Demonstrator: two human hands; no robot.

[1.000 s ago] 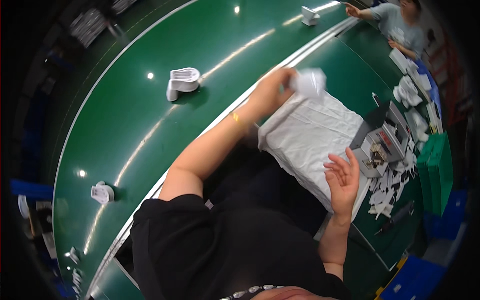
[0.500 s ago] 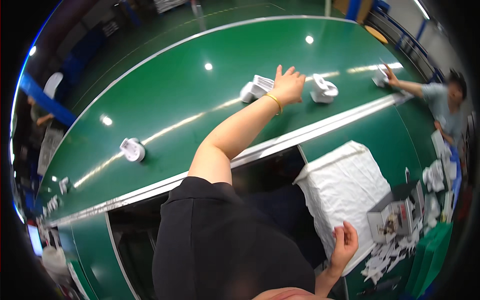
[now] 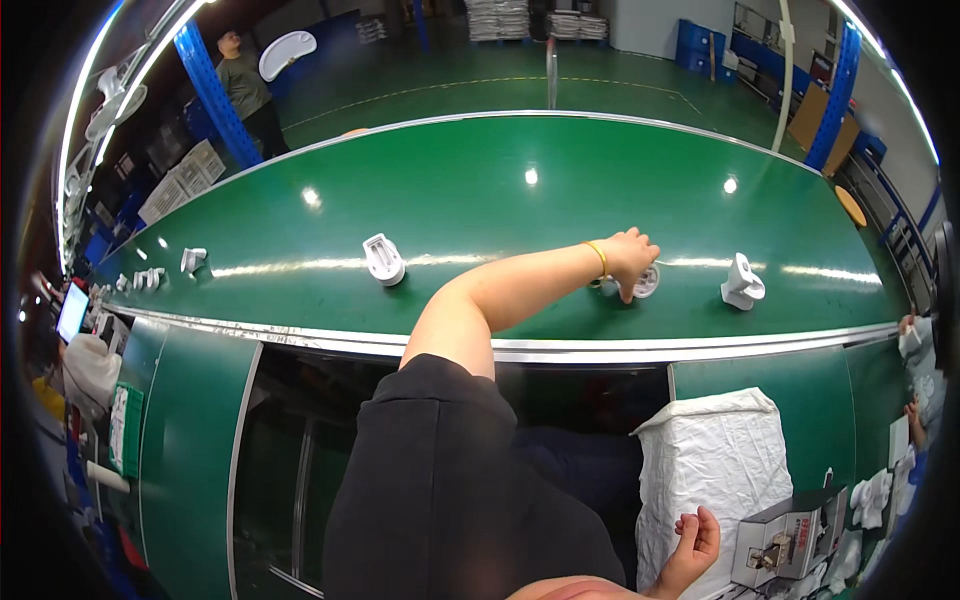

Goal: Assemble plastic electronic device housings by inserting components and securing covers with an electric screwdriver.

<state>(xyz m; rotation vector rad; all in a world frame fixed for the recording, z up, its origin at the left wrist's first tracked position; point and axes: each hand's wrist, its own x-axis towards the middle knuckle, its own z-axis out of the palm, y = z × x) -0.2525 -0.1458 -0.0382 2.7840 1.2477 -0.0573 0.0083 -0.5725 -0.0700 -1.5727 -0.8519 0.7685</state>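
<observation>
My left hand reaches out over the green bench. Its thumb and fingers are closed round a rounded white plastic part, which the hand partly hides. To the right, a similar white part stands upright. Another white part, with a slotted face, stands to the left of my forearm. Low on the right, my right hand hovers by a white cloth-covered block. Its fingers are loosely bent and apart, with nothing visible in them.
Smaller white parts line the bench's far left. A metal rail edges the bench in front of me. Beside the cloth sits a grey metal device. A co-worker is at the right rim; another person stands far left.
The view has swung, so the bench lies more level. My left hand has come from beside the middle white part onto it, its fingers lowering. My right hand stays near the cloth.
</observation>
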